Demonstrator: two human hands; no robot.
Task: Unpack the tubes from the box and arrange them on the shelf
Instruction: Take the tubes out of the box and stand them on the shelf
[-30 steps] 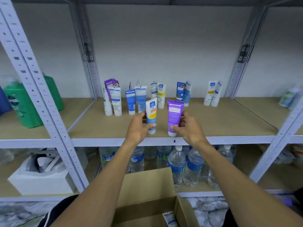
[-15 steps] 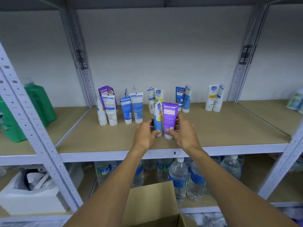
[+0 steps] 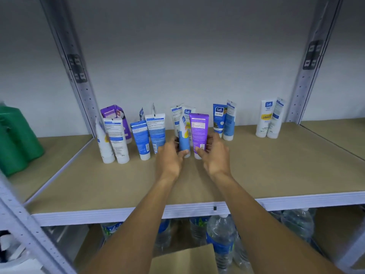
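The fingers [image 3: 183, 153] of my left hand [image 3: 169, 158] pinch a slim blue-and-white tube [image 3: 184, 138] of smooth plastic. My right hand [image 3: 215, 156] curls round a glossy purple tube [image 3: 198, 132] with white fine print and a barcode. Both stand cap-down, side by side, mid-shelf [image 3: 276, 171]. Behind them, a blue tube [image 3: 219, 119] reads "Safi".

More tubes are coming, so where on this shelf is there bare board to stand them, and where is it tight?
Bare board: the wide front strip of the shelf before the tubes, and the gap between the blue pair and the white pair. Crowded: from the purple carton to the purple tube.
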